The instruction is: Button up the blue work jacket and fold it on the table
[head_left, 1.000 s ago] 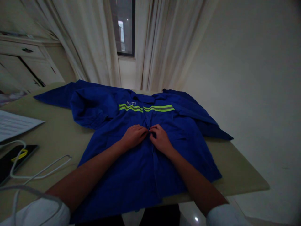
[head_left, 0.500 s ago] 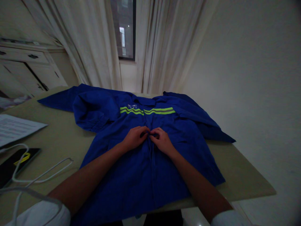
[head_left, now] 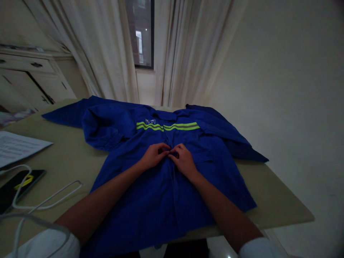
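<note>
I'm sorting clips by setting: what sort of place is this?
Probably a room in a home: long cream fabric curtains flank a narrow dark-framed window, and a pale cabinet with dark handles stands at the left.

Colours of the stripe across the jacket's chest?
The stripe is yellow-green with grey along its middle, clearest in the head view.

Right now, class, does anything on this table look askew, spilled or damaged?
The blue jacket has its picture-left sleeve askew: puffed and bunched, while the other sleeve lies flatter. A white cable loops over a dark slab. No spill or damage shows.
</note>
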The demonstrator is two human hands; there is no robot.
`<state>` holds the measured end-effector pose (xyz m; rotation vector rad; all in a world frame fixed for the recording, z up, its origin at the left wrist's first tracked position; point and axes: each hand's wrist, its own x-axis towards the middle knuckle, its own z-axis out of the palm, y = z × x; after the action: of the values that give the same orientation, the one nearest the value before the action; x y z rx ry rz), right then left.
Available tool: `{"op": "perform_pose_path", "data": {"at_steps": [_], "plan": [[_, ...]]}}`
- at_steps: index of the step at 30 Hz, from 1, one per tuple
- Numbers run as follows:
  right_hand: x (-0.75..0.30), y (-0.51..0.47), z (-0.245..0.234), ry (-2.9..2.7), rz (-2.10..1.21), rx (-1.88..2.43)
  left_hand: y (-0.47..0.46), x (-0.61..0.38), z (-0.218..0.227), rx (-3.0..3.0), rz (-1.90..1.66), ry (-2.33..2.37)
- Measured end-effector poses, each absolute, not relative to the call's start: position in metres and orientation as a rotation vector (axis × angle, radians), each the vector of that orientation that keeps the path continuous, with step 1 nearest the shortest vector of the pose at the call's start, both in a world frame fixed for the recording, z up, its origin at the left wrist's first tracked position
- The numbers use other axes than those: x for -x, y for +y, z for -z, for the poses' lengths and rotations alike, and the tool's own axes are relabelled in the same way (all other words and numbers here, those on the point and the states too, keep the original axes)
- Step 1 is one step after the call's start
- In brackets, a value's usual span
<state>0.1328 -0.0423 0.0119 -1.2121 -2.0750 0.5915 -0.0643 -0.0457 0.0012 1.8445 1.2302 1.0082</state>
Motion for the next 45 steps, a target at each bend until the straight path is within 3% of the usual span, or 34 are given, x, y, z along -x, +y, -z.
{"op": "perform_pose_path", "data": {"at_steps": [12, 45], "plan": [[-0.134, -0.042, -0.010, -2.051, -0.584, 1.236, -0.038, 0.073, 0.003, -1.737, -0.973, 1.025], [-0.135, -0.044, -0.018, -2.094, -0.546, 1.120, -0.030, 0.078, 0.011, -1.667, -1.016, 1.020]]}}
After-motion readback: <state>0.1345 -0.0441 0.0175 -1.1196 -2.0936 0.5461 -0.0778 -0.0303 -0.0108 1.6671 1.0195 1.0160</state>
